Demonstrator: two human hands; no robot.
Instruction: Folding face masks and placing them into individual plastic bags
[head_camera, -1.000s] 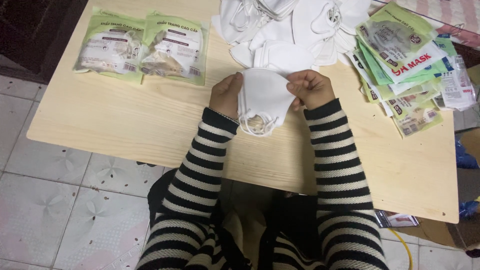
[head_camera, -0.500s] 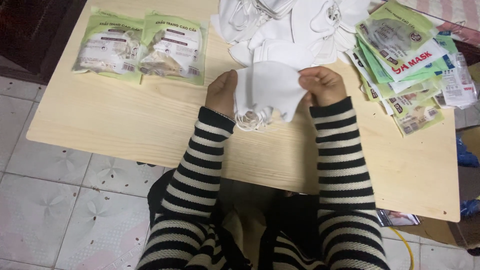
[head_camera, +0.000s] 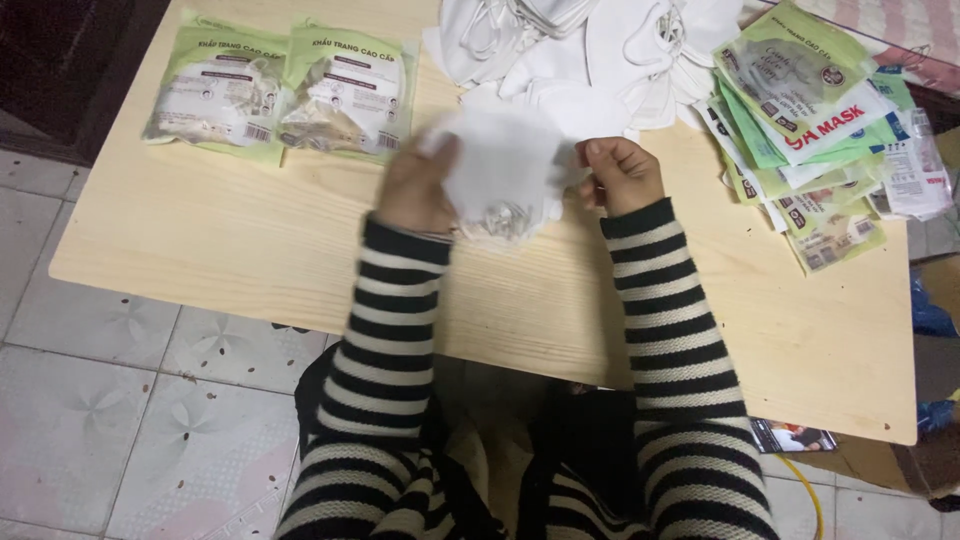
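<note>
White face mask (head_camera: 505, 165) pinched between left hand (head_camera: 415, 185) (blurred, grip probably closed) and right hand (head_camera: 622, 175); two sealed packets (head_camera: 280, 90) beyond-left of it; loose mask pile (head_camera: 580, 45) beyond it remains.

Table (head_camera: 250, 250): pale wood, rectangular, rounded corners. Floor (head_camera: 90, 400): light grey tiles with faint flower pattern, dark specks, grey grout lines. Dark furniture (head_camera: 60, 60) at upper left, beside the table. Cardboard box (head_camera: 900, 465) at lower right. Lighting: soft, even.

A pale wooden table (head_camera: 250, 250) bears sealed packets (head_camera: 280, 95), loose white masks (head_camera: 600, 40) and empty wrappers (head_camera: 810, 130).
</note>
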